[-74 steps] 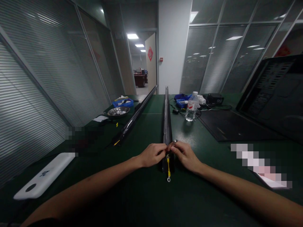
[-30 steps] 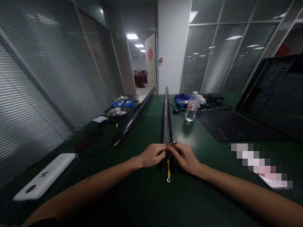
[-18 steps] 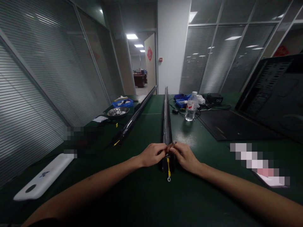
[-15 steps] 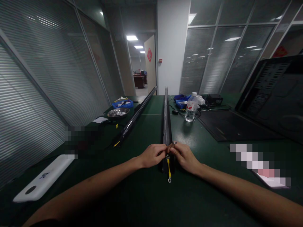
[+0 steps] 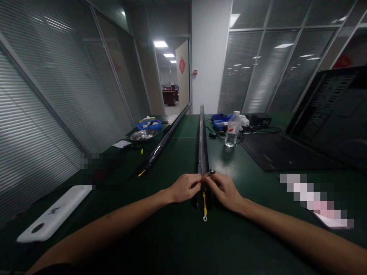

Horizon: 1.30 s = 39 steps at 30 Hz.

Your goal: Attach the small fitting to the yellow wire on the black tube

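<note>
A long black channel-like bar [image 5: 203,147] runs away from me down the middle of the table. At its near end my left hand [image 5: 185,187] and my right hand [image 5: 225,190] meet, fingers pinched together over the bar. What the left fingertips pinch is too small to make out. A small dark metallic piece [image 5: 212,172] shows at the right fingers; its kind is unclear. Below the fingers a short yellow wire [image 5: 204,202] with a ring terminal [image 5: 205,218] hangs over the bar's end.
A second long black bar [image 5: 163,144] lies to the left, near a metal bowl [image 5: 143,135] and a blue tray [image 5: 149,125]. At right stand a water bottle [image 5: 231,131], a black mat [image 5: 283,152] and a large dark panel [image 5: 332,114]. A white case [image 5: 54,214] lies front left.
Both hands stay at the bar's near end. The small metallic piece by the right fingers has shifted up slightly, and the view has moved a little.
</note>
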Available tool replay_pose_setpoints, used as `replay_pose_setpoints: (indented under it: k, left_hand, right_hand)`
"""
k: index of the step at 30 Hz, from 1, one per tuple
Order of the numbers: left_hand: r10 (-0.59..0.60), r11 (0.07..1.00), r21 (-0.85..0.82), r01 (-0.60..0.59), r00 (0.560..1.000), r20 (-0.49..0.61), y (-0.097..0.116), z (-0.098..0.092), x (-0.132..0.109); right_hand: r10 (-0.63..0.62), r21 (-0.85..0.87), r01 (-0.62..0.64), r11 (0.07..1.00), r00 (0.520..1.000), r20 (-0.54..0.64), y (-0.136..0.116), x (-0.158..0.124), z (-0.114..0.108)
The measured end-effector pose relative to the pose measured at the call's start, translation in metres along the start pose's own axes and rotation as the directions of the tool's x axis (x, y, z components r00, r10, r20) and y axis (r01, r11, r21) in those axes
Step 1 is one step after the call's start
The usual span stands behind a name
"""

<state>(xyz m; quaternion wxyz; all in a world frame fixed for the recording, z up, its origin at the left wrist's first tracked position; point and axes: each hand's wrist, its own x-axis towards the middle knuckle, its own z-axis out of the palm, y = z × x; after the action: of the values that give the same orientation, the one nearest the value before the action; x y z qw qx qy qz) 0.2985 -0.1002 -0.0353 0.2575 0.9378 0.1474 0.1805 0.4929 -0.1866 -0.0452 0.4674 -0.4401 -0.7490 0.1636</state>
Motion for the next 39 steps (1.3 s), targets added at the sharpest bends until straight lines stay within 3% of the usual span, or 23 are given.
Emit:
replay_pose_setpoints:
  k: [8, 20, 39]
  left_hand:
    - [-0.010, 1.000, 0.001, 0.010, 1.000, -0.003, -0.0018, 0.0009, -0.0005]
    - [0.001, 1.000, -0.016, -0.001, 1.000, 0.006, -0.0037, 0.0028, -0.0008]
    - [0.017, 1.000, -0.013, -0.017, 1.000, -0.010, -0.0042, 0.0033, -0.0006]
  right_hand:
    - [-0.050, -0.016, 0.050, 0.999, 0.999, 0.000, -0.0024, -0.0005, -0.0010]
    - [-0.028, -0.033, 0.027, 0.999, 0.999, -0.033, -0.0011, -0.0017, 0.0016]
    - [-0.048, -0.055, 0.048, 0.997, 0.999, 0.006, -0.0020, -0.0046, 0.0017]
